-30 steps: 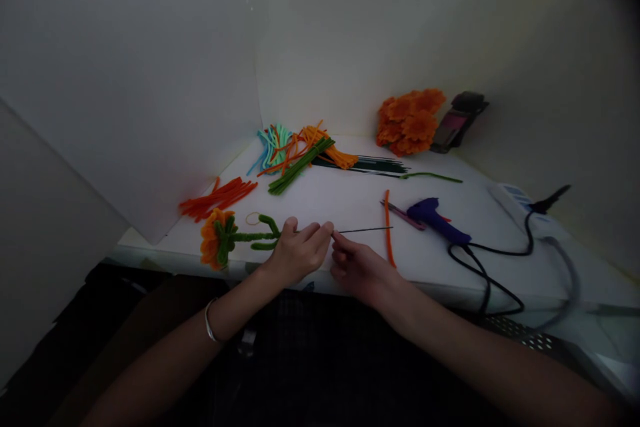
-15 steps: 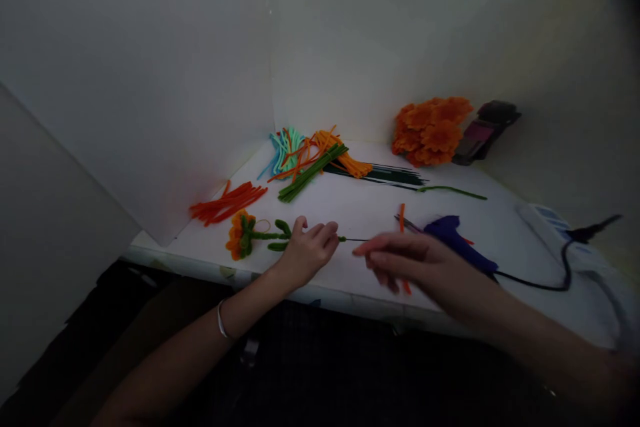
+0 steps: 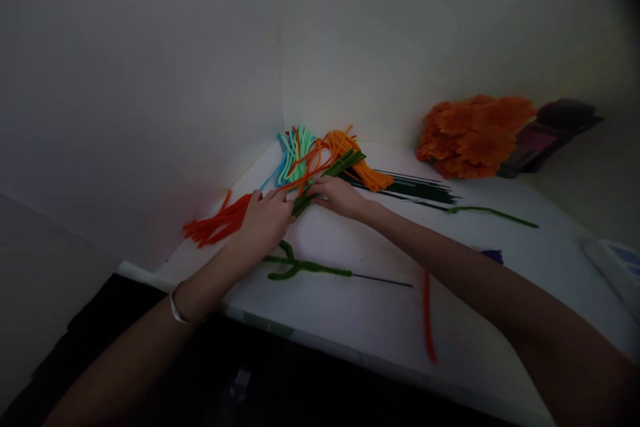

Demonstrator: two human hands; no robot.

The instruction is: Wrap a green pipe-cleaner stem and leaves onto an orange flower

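Note:
A bundle of green pipe cleaners [image 3: 351, 159] lies slantwise on the white table, with both my hands at it. My right hand [image 3: 339, 196] has its fingers closed on the middle of the bundle. At the lower end, my left hand [image 3: 267, 220] has curled fingers closed on the same bundle. Below them lies a green pipe-cleaner stem [image 3: 320, 268] with leaves and a bare dark wire end. Its left end, where the flower head was visible earlier, is behind my left hand and forearm. Red-orange pipe cleaners [image 3: 215, 223] lie left of my left hand.
Mint and blue pipe cleaners [image 3: 295, 147], an orange bundle [image 3: 373, 177] and dark wires [image 3: 423, 188] lie behind. Orange flowers [image 3: 470, 137] stand at the back right. A single green pipe cleaner [image 3: 495, 212], a red-orange strip [image 3: 429, 320] and a partly hidden purple-blue tool [image 3: 493, 255] are rightward.
Both hands have left the flower stem, which now lies on the table. They have moved up and left to the green pipe cleaners. The view has also shifted.

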